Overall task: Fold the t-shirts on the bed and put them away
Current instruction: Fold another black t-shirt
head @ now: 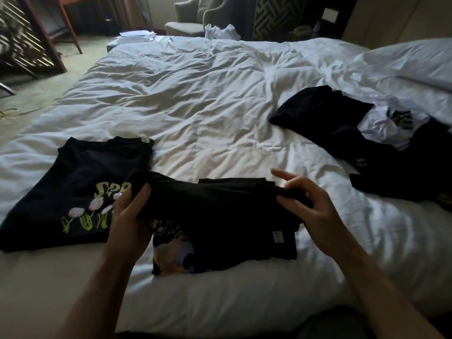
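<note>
T-shirt in black (220,216), with a yellow and orange print low on its left part, lay at the near edge of the bed (208,106), partly folded and lifted along its far edge by both hands. Left hand (129,221) gripped the left end of that raised edge, its fingers (144,192) curled over the cloth. Right hand (310,206) pinched the right end between thumb and curled fingers, while its index finger stuck out straight, clear of the fabric. A small white label (278,237) showed on the shirt's right side.

Just left of it, touching or slightly under its left end, lay a second black t-shirt (73,182) spread flat, printed with yellow lettering and pale flowers. Well apart on the right side of the bed sat a loose heap of dark clothes (367,148) with some white cloth mixed in. An armchair (195,18) stood beyond the far end of the bed.
</note>
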